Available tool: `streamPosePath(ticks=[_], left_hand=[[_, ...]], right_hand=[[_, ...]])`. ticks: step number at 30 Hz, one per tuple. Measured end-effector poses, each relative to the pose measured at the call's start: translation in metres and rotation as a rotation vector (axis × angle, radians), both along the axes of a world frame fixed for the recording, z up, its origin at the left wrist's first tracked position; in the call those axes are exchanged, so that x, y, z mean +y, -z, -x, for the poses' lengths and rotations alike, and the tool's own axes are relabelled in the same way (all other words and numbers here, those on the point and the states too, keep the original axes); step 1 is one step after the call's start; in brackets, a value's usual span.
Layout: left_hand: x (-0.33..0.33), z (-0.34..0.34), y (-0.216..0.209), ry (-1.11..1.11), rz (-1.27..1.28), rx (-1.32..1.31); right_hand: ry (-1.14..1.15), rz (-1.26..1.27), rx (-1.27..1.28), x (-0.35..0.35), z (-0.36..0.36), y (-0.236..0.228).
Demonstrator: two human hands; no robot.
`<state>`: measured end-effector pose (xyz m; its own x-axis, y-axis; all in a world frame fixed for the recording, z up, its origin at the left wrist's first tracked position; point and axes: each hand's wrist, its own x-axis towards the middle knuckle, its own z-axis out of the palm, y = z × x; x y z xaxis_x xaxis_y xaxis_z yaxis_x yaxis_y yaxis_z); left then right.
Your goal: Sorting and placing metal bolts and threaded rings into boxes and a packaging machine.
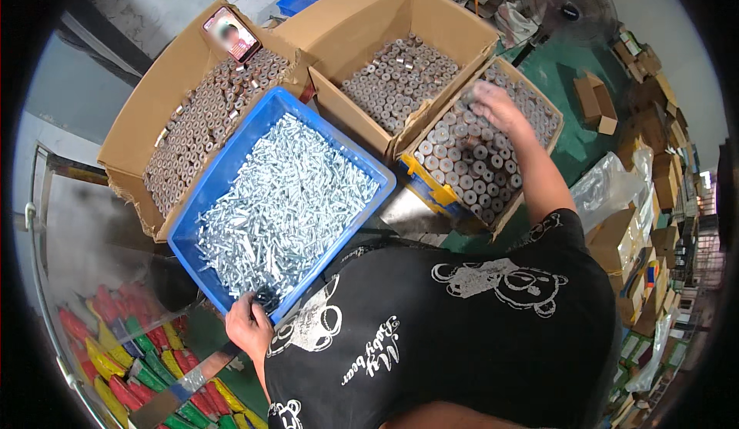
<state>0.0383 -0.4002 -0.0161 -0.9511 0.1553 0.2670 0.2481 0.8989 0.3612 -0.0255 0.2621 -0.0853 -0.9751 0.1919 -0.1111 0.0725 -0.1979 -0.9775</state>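
At the near corner of a blue plastic bin (382, 169), my left hand (248, 324) is closed by the rim, next to a small dark object (266, 298) I cannot make out. The bin holds a heap of shiny silver metal pins (281, 198). My right hand (493, 107) reaches over a carton (556, 140) on the right, filled with upright round grey metal pieces (466, 148) with center holes. Its fingers are smeared by motion, at the top of these pieces; whether they hold one is unclear.
Two larger cartons hold similar round pieces: a middle carton (346, 109) and a left carton (127, 148). A phone (231, 35) leans in the left one. A fan (566, 13) stands far right. Colored packets (138, 352) lie lower left; stacked cartons (662, 167) line the right.
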Motion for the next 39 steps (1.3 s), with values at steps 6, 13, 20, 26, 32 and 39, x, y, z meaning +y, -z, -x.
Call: streamPosePath(ticks=[6,13,20,26,32,39], left_hand=[[0.008,0.005,-0.011,-0.012,0.032,-0.022],[0.015,0.0,-0.021,-0.084,0.078,-0.05],[0.018,0.006,-0.03,-0.084,0.061,-0.038],[-0.014,0.008,-0.013,-0.008,-0.126,0.103],[0.006,-0.004,-0.025,-0.076,-0.036,0.073],[-0.004,0.002,-0.024,0.051,-0.149,0.108]], right_hand=[[-0.09,-0.772,-0.154,-0.031,0.178,-0.032],[-0.253,-1.949,-0.456,-0.003,0.262,0.118],[-0.235,-1.787,-0.706,0.04,0.278,0.162],[0.031,-1.633,-0.622,0.148,0.305,0.11],[-0.275,0.016,-0.152,-0.177,0.312,-0.079],[-0.601,-1.271,0.644,-0.534,0.393,-0.104]])
